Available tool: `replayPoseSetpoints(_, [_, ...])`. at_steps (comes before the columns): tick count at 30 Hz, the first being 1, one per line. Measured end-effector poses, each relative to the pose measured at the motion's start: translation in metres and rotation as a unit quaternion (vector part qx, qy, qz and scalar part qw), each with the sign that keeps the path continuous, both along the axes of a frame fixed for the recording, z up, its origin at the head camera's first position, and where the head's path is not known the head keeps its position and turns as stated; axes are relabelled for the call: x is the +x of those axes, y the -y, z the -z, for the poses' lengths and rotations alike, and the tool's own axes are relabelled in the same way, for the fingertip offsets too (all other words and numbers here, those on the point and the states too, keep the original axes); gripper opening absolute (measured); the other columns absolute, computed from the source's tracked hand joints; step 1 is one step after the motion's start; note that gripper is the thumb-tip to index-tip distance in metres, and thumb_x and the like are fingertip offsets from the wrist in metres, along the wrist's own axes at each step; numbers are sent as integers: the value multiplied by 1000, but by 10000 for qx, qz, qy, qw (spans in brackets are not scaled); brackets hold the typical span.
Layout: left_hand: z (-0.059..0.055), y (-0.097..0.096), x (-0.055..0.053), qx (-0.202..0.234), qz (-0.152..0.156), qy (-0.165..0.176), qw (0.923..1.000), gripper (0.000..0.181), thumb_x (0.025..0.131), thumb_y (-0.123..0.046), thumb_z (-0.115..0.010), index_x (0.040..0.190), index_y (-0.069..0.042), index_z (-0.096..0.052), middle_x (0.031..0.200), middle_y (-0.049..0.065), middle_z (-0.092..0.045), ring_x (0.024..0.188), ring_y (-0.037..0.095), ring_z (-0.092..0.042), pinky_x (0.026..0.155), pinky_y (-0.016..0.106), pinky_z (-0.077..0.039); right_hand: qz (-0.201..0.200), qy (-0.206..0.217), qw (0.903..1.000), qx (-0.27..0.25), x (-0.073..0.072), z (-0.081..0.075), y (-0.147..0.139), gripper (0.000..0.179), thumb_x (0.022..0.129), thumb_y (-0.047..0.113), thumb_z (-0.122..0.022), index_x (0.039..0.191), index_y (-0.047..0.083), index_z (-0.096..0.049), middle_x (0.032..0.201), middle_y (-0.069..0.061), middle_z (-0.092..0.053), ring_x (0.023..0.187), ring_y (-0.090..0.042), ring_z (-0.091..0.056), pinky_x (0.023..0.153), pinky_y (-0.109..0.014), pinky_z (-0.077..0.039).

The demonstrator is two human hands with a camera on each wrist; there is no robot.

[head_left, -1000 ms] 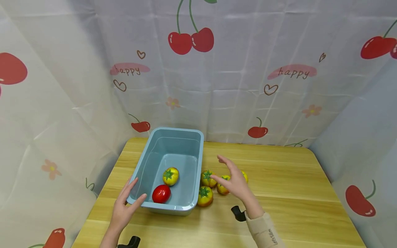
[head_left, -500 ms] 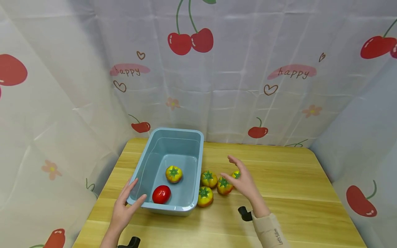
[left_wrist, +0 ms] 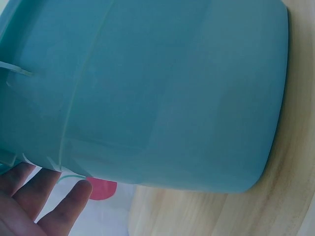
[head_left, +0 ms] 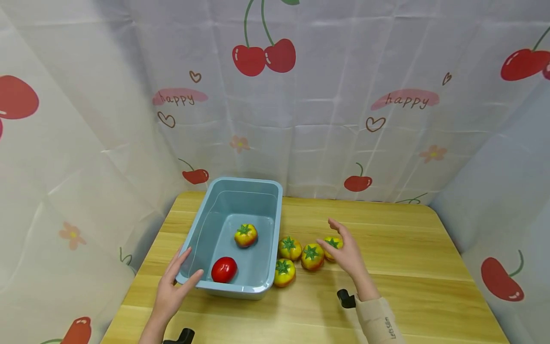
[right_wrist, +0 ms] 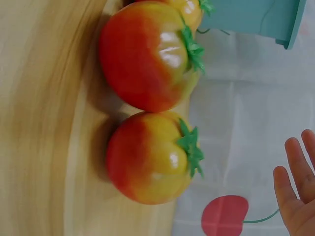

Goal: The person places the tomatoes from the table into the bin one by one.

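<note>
A blue-grey plastic bin (head_left: 253,224) holds a yellow-red toy tomato (head_left: 246,235) and a glossy red rounded fruit (head_left: 224,270). At its near left corner my left hand (head_left: 169,289) rests with thumb and fingers spread along the rim; the left wrist view shows its fingertips (left_wrist: 81,189) against the outer wall (left_wrist: 162,98). My right hand (head_left: 345,253) hovers with spread fingers over the rightmost tomato (head_left: 333,246), partly covering it, and holds nothing. To its left sit another tomato (head_left: 312,256) and two more beside the bin, one at the back (head_left: 290,248) and one in front (head_left: 284,273).
Everything stands on a light wooden table (head_left: 408,267). A white cherry-print curtain (head_left: 318,134) encloses it behind and at both sides. The bin takes up the table's left part, and the tomatoes crowd along its right wall.
The tomato in the bin has rolled toward the back right. My right hand has moved right, from over the middle tomatoes to the rightmost one. The left hand stays at the bin's corner.
</note>
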State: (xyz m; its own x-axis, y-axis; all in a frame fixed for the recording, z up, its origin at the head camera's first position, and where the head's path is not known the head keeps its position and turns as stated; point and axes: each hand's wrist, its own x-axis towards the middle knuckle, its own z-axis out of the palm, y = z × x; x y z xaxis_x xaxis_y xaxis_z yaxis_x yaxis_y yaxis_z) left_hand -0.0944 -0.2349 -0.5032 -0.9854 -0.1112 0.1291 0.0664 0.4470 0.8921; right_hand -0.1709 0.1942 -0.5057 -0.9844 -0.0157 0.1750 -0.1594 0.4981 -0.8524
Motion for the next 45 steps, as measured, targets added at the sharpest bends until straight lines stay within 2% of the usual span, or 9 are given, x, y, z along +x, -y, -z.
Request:
replayPoseSetpoints(11, [-1,0,0,29,-11,40,10000,62,85,-26,-71,141,-21,-44,153,5,-22,134,36,-27,95,61,-35,307,73,9990,301,-3,16,-9,75,80,42,-73,140,10,-41,142,-14,-40,130,-36,-34,102,-58,-27])
replayPoseSetpoints(22, [0,0,0,18,-33,44,10000,63,85,-26,-71,141,-20,-44,153,6,-22,134,36,-27,95,61,-34,442,143,9984,336,-6,38,-19,74,79,34,-77,139,9,-43,142,-18,-39,130,-39,-32,102,-59,-26])
replayPoseSetpoints(28, [1,1,-1,-14,-32,43,10000,63,85,-26,-71,142,-20,-44,153,7,-23,134,36,-26,95,62,-34,456,188,9983,300,-6,46,-23,76,77,31,-78,139,7,-42,142,-19,-38,131,-40,-31,103,-59,-24])
replayPoseSetpoints(37, [1,1,-1,8,-35,31,10000,62,85,-25,-71,141,-19,-45,153,9,-23,134,36,-27,95,62,-33,425,513,9975,225,-6,59,-24,81,77,30,-79,142,6,-37,144,-20,-32,133,-39,-27,105,-57,-22])
replayPoseSetpoints(45, [-1,0,-1,41,-32,36,10000,62,85,-24,-71,141,-20,-45,153,6,-23,134,36,-27,95,62,-34,455,660,9964,293,-6,71,-24,84,75,32,-80,141,5,-35,143,-22,-32,129,-40,-32,104,-56,-25])
